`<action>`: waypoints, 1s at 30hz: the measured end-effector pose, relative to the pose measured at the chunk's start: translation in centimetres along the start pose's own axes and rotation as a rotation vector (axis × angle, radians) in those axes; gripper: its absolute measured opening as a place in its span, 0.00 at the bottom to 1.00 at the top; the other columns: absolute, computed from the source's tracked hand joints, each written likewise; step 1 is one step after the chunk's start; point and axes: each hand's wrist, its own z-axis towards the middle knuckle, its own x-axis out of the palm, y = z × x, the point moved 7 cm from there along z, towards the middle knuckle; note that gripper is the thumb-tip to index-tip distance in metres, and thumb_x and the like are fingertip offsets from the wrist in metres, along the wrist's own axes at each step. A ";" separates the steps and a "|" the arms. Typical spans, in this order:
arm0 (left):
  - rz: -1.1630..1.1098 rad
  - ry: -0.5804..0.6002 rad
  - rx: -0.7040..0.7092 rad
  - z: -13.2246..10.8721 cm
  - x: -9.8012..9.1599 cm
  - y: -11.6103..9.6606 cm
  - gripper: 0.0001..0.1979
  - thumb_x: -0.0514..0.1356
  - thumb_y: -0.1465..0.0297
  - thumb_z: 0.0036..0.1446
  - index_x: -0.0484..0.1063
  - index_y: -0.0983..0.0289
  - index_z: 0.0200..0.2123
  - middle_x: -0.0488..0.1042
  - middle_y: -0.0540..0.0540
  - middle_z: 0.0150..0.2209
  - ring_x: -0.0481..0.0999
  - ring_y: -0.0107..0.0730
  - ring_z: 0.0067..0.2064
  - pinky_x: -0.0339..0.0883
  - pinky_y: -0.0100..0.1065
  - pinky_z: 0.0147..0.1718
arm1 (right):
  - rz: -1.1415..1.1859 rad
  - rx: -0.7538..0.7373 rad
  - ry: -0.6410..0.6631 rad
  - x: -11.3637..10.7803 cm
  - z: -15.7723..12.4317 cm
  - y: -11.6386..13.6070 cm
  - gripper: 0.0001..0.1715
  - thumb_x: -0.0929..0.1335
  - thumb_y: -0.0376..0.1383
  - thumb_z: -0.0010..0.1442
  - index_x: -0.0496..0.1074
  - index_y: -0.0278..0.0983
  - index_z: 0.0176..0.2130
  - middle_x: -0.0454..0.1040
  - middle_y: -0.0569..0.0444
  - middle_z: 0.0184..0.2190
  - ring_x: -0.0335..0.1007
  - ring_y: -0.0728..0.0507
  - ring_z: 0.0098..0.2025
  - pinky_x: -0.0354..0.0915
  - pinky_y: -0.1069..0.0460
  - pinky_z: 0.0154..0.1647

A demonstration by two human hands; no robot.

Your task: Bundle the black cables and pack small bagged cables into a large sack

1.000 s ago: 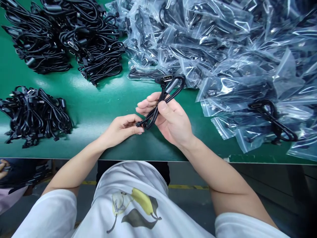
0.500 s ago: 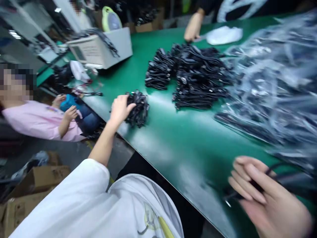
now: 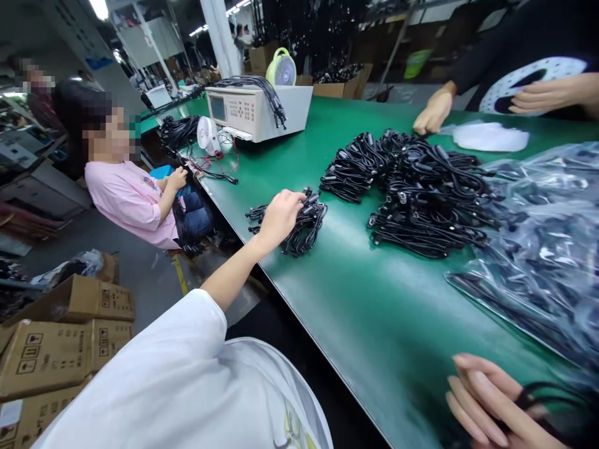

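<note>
My left hand (image 3: 281, 215) rests on a small pile of black cables (image 3: 306, 231) near the table's front edge, its fingers curled over the cables at the top. At the lower right, my right hand (image 3: 491, 399) is closed around a coiled black cable (image 3: 561, 405); part of this hand is cut off by the frame's edge. A larger heap of bundled black cables (image 3: 430, 199) lies beyond, between my hands.
Clear plastic bags (image 3: 552, 249) with dark contents cover the right of the green table (image 3: 355, 299). A white meter (image 3: 285, 112) with cables on top stands at the back left. A co-worker's hand (image 3: 435, 112) reaches beside a white bag. Another person sits at left, near cardboard boxes (image 3: 51, 355).
The view has swung, so the table sits lower and further right. My left hand stays at the small pile, its fingers now more curled over the cables. My right hand keeps its cable.
</note>
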 end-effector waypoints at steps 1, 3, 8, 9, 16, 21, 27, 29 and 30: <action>-0.163 -0.060 -0.014 -0.1 -0.8 -0.4 0.11 0.53 0.73 0.67 0.74 0.64 0.47 0.76 0.58 0.44 0.74 0.37 0.46 0.67 0.38 0.51 | 0.018 0.015 0.046 0.5 -0.1 0.0 0.12 0.72 0.52 0.50 0.79 0.49 0.26 0.40 0.61 0.16 0.37 0.54 0.15 0.34 0.50 0.16; -0.537 -0.118 -0.067 -0.8 -1.4 -1.8 0.10 0.57 0.70 0.66 0.75 0.62 0.48 0.75 0.55 0.41 0.74 0.33 0.41 0.68 0.35 0.45 | 0.079 0.030 0.131 1.6 -0.3 -0.1 0.15 0.75 0.52 0.50 0.81 0.44 0.30 0.48 0.61 0.16 0.45 0.54 0.16 0.46 0.52 0.15; -1.085 0.198 -0.143 -5.3 3.7 -10.5 0.12 0.60 0.61 0.65 0.76 0.59 0.47 0.74 0.52 0.38 0.71 0.27 0.35 0.67 0.29 0.35 | 0.162 -0.056 0.242 3.1 -0.4 -0.2 0.25 0.76 0.54 0.54 0.82 0.42 0.45 0.80 0.47 0.47 0.77 0.43 0.42 0.74 0.48 0.41; -1.121 0.275 -0.121 -6.4 4.9 -12.7 0.11 0.60 0.61 0.65 0.76 0.59 0.47 0.74 0.52 0.38 0.71 0.27 0.34 0.67 0.29 0.35 | 0.185 -0.094 0.256 3.2 -0.3 -0.1 0.25 0.75 0.53 0.56 0.81 0.43 0.48 0.79 0.47 0.52 0.77 0.42 0.48 0.74 0.47 0.47; -0.951 0.456 0.403 -9.1 9.2 -22.6 0.04 0.60 0.69 0.64 0.76 0.61 0.38 0.77 0.52 0.38 0.75 0.32 0.42 0.69 0.34 0.45 | 0.205 -0.357 0.038 0.0 0.6 1.1 0.23 0.69 0.50 0.63 0.76 0.43 0.52 0.79 0.52 0.52 0.74 0.42 0.55 0.67 0.45 0.60; -0.998 0.376 0.315 -8.0 9.5 -22.1 0.10 0.67 0.62 0.58 0.73 0.61 0.38 0.71 0.47 0.29 0.69 0.26 0.29 0.65 0.30 0.31 | -0.208 -0.500 -0.094 -2.1 -0.5 2.6 0.16 0.66 0.44 0.68 0.75 0.37 0.48 0.80 0.53 0.36 0.75 0.45 0.38 0.69 0.50 0.44; -1.137 0.678 -0.089 -9.2 11.9 -21.3 0.20 0.72 0.55 0.49 0.69 0.62 0.27 0.68 0.47 0.24 0.64 0.25 0.26 0.62 0.29 0.27 | -0.981 -0.739 -0.192 -0.2 -2.2 3.2 0.28 0.58 0.34 0.70 0.60 0.33 0.66 0.75 0.45 0.39 0.69 0.39 0.39 0.65 0.46 0.38; -1.189 0.770 -0.192 -9.5 12.7 -21.1 0.20 0.71 0.53 0.49 0.71 0.62 0.27 0.69 0.48 0.24 0.65 0.25 0.26 0.62 0.29 0.27 | -1.137 -0.703 -0.232 0.2 -2.0 3.0 0.32 0.58 0.32 0.68 0.54 0.31 0.69 0.73 0.44 0.38 0.67 0.38 0.38 0.63 0.45 0.36; -1.211 0.801 -0.225 -9.7 12.9 -21.0 0.19 0.70 0.53 0.51 0.72 0.62 0.29 0.71 0.49 0.26 0.67 0.26 0.27 0.63 0.30 0.28 | -1.181 -0.693 -0.240 0.3 -1.9 2.9 0.33 0.58 0.31 0.68 0.53 0.30 0.70 0.72 0.44 0.38 0.66 0.38 0.38 0.63 0.45 0.35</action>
